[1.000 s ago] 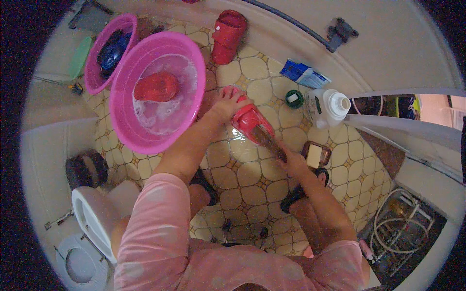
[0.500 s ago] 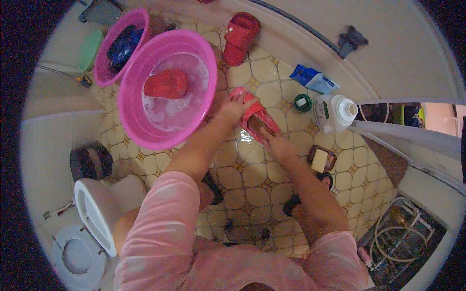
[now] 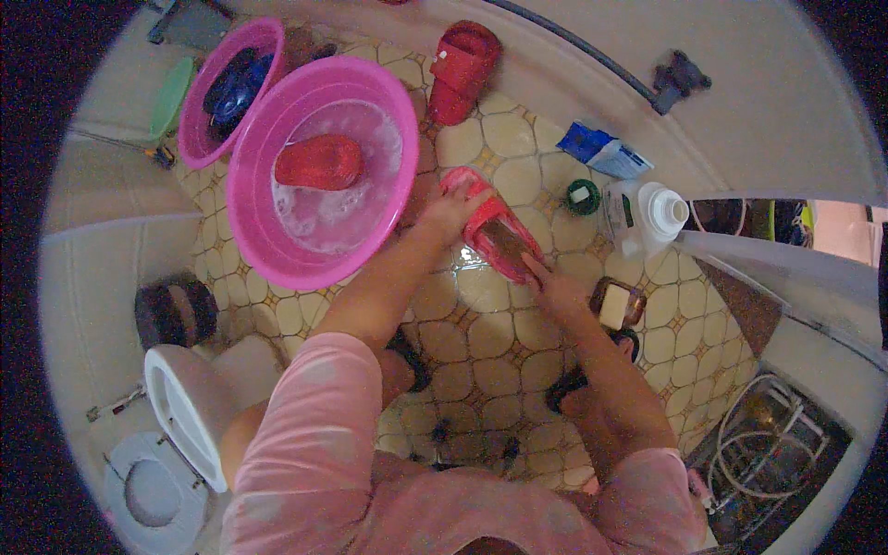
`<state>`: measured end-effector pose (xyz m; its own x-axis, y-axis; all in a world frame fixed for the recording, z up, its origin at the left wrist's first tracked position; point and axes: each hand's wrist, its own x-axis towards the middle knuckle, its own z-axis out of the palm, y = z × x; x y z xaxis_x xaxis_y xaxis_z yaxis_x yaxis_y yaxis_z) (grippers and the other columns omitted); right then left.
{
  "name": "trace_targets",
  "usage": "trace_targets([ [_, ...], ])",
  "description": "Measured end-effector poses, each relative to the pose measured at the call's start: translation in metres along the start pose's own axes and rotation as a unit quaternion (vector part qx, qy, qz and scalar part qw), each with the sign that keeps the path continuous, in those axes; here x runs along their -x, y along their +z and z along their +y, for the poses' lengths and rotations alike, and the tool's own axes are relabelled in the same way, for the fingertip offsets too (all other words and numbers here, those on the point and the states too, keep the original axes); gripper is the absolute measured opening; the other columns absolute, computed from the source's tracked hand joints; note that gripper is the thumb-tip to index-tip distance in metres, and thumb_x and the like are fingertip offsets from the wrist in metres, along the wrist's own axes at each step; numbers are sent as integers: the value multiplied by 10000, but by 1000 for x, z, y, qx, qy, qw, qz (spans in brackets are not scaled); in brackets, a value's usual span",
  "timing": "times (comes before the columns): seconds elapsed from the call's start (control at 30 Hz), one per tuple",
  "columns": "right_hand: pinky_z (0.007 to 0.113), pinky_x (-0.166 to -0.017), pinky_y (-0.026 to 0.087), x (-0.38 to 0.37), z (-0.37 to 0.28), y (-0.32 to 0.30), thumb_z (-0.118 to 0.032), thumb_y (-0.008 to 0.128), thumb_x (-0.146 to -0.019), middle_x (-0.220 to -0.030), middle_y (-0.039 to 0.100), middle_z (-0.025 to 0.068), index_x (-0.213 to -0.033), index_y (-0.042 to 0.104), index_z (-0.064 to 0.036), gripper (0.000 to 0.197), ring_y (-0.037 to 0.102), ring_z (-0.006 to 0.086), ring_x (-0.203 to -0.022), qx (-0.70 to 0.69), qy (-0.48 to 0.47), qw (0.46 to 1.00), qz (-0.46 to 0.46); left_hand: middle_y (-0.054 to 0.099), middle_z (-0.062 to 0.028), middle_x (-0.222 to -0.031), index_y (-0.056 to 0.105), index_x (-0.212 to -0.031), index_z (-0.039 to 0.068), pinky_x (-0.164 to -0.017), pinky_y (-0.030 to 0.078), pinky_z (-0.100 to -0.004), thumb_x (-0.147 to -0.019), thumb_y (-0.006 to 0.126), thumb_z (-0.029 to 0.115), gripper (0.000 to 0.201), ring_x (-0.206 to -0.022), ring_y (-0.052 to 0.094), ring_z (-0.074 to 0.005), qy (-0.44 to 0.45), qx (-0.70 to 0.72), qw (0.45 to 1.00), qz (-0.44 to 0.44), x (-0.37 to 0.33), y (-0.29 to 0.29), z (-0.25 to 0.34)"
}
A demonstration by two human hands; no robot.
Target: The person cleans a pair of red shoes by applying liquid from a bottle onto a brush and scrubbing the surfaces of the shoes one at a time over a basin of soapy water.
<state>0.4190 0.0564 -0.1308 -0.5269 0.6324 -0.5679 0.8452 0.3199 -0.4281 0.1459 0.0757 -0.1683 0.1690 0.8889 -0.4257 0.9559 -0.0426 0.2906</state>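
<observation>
— Where's the slipper (image 3: 490, 236) sitting?

— On the wet tiled floor (image 3: 518, 324), just right of the big pink basin (image 3: 254, 222), lying at a slant between the two hands. A second red slipper (image 3: 319, 162) lies in the soapy water in that basin, and a third (image 3: 462, 69) sits up by the wall.

— What are the hands doing with it?

— The left hand (image 3: 449, 213) is clamped over the upper end, fingers curled down onto it to pin it. The right hand (image 3: 555, 291) presses at the lower end with fingers bent onto the sole. It may be holding a small brush, but the view is too poor to say.

— How will it handle?

— Light, I'd judge, and bendy like foam or rubber. Wet and likely soapy, so slick; it could skate on the tiles.

— Best place to take hold?

— By the strap or across the toe end, thumb under the edge. Flat pressure on the sole alone would let it slide.

— Anything close by?

— A white bottle (image 3: 643, 217), a green cap (image 3: 583, 196), and a soap bar in a brown dish (image 3: 618, 303).
</observation>
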Motion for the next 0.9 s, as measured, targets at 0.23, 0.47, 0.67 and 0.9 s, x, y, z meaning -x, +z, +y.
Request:
trace_targets([
  [0.23, 447, -700, 504, -43, -11, -9, -370, 474, -885, -933, 604, 180, -1321, 397, -334, 443, 606, 370, -756, 42, -48, 979, 193, 159, -206, -1457, 164, -1406, 298, -1039, 291, -462, -833, 492, 125, 682, -1281, 340, -341, 2, -2, 998, -66, -5, -25, 24],
  [0.47, 463, -671, 499, 24, 14, -20, -303, 510, -873, -852, 580, 184, -1323, 394, -328, 466, 606, 353, -731, 74, -63, 990, 102, 173, -192, -1455, 155, -1411, 293, -1079, 213, -460, -774, 575, 99, 787, -1328, 258, -322, -20, -42, 998, -38, -1, -17, 9],
  [0.67, 460, -642, 495, -27, -37, -42, -313, 533, -859, -835, 583, 162, -1294, 434, -334, 447, 604, 348, -736, 51, -10, 990, 132, 144, -186, -1464, 132, -1415, 296, -1082, 191, -474, -775, 580, 108, 804, -1338, 237, -314, -10, -104, 993, -46, -3, -26, 25],
  [0.9, 459, -675, 497, 19, 28, -13, -383, 499, -862, -867, 608, 151, -1295, 431, -338, 440, 605, 366, -761, 61, -27, 996, 54, 187, -213, -1440, 134, -1414, 284, -1086, 164, -479, -770, 597, 161, 803, -1327, 259, -324, -26, -46, 996, -74, -3, -22, 15],
])
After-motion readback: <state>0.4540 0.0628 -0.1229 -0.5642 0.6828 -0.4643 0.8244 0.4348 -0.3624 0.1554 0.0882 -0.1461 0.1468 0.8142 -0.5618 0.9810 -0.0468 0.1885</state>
